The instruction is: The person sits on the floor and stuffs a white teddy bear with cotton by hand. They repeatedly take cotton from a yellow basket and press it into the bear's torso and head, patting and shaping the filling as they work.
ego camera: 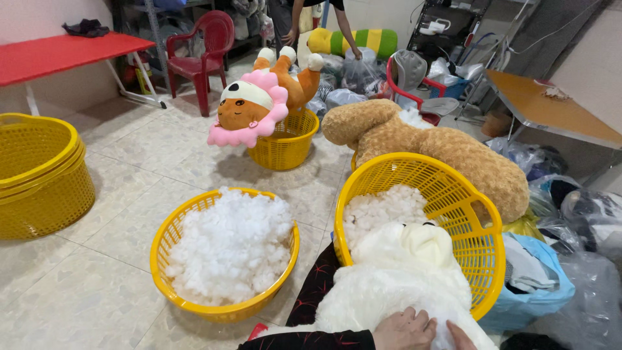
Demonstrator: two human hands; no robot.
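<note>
Your left hand [405, 329] presses flat on the white plush bear [402, 272]; right hand [461, 337] grip unclear; soft, light; grasp the body beneath your palm.

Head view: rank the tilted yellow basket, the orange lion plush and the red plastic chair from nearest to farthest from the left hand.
From the left hand, pressed on the white plush bear:
1. Tilted yellow basket, just above the hand, holding white stuffing.
2. Orange lion plush, mid-floor, lying in another yellow basket.
3. Red plastic chair, far back left, beside the red table.
</note>
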